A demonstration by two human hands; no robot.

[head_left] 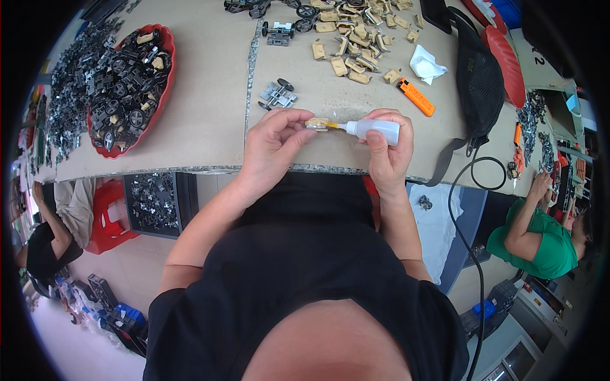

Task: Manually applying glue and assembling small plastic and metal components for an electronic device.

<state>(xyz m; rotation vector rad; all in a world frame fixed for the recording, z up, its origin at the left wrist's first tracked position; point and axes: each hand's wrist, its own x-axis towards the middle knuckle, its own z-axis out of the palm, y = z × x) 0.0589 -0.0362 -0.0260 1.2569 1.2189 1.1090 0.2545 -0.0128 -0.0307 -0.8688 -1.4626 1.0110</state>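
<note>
Between the thumb and fingers of my left hand (277,141) is a small tan plastic part (317,124). My right hand (389,147) grips a white squeeze bottle (375,131) lying on its side, its yellowish nozzle pointing left. The nozzle tip meets the tan part or sits right beside it; I cannot tell which. Just beyond my left fingers lies a grey toy car chassis (277,95) with a black wheel. Farther off, a heap of similar tan parts (356,47) covers the table, and another wheeled chassis (279,33) stands left of it.
An orange utility knife (416,98) and crumpled white tissue (427,65) lie to the right, near a black bag (478,82). At left, a red basket (172,60) holds dark wheeled parts beside a grey pile (70,82). A black cable (459,222) hangs at right. People sit on both sides.
</note>
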